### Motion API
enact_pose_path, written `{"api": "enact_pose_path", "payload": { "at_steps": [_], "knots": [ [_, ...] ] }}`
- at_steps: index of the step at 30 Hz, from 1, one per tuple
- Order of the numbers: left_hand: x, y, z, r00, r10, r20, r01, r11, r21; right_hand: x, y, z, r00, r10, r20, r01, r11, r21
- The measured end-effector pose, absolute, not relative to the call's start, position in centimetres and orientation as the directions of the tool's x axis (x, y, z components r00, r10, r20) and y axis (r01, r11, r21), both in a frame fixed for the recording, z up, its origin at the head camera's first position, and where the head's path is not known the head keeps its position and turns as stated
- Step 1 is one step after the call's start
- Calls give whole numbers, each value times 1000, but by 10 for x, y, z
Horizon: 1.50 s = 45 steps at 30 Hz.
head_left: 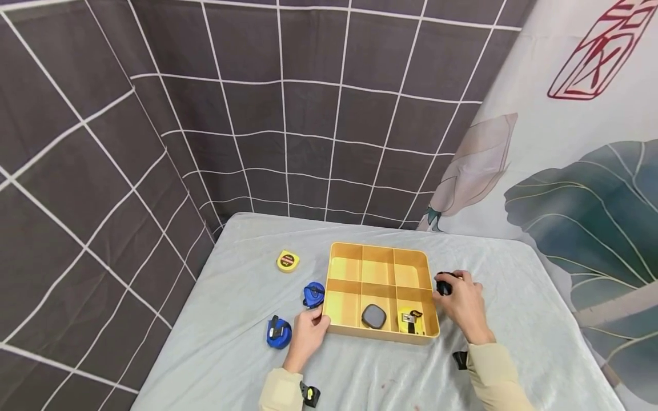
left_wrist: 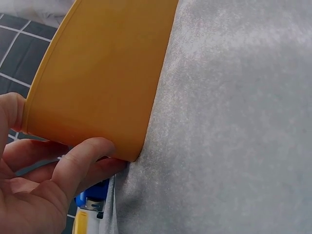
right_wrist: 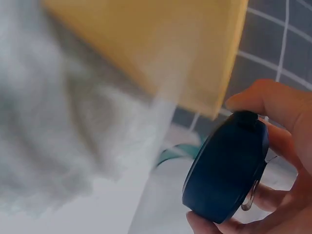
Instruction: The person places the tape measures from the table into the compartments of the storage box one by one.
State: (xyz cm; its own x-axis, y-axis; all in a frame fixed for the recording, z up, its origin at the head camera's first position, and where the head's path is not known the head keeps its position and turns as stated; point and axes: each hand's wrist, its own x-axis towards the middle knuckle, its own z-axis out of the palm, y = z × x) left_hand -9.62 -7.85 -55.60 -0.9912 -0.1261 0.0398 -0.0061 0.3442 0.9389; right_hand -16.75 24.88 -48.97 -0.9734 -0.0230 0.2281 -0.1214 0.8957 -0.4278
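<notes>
A yellow box (head_left: 354, 330) with six compartments sits on the cloth. My left hand (head_left: 309, 335) grips its near left corner; in the left wrist view, fingers (left_wrist: 85, 158) lie against the wall. Right of the box, my right hand (head_left: 465, 305) holds a dark tape measure (right_wrist: 226, 168) between thumb and fingers, its metal clip showing. In the near middle compartment lies a grey rounded-square object (head_left: 373, 317). A yellow tape measure (head_left: 410, 322) occupies the near right compartment.
One blue tape measure (head_left: 313, 293) lies close to the box's left wall, another blue tape measure (head_left: 279, 334) left of my left hand. Farther back is a round-faced yellow tape measure (head_left: 288, 261). Grey cloth (head_left: 236, 297) covers the table, with a dark gridded curtain (head_left: 308, 108) behind.
</notes>
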Motion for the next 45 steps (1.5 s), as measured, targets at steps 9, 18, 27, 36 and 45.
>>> {"api": "enact_pose_path", "payload": {
  "at_steps": [9, 18, 27, 36, 45],
  "knots": [
    [-95, -78, -555, -991, -129, 38, -13, 377, 926, -161, 204, -480, -951, -148, 270, -245, 896, -372],
    [-96, -80, -554, -991, -132, 37, -12, 354, 935, -153, 151, -472, -914, -274, 299, -363, 881, -305],
    [-96, -79, -553, -991, -127, 49, 2, 346, 938, -144, 98, -470, -857, -407, 316, -491, 830, -265],
    [-96, -78, -554, -991, -131, 34, -13, 338, 941, -143, 67, -479, -815, -513, 271, -577, 764, -288],
    [-93, -79, -556, -992, -123, 37, -6, 330, 944, -142, 53, -492, -804, -556, 210, -594, 728, -343]
  ]
}}
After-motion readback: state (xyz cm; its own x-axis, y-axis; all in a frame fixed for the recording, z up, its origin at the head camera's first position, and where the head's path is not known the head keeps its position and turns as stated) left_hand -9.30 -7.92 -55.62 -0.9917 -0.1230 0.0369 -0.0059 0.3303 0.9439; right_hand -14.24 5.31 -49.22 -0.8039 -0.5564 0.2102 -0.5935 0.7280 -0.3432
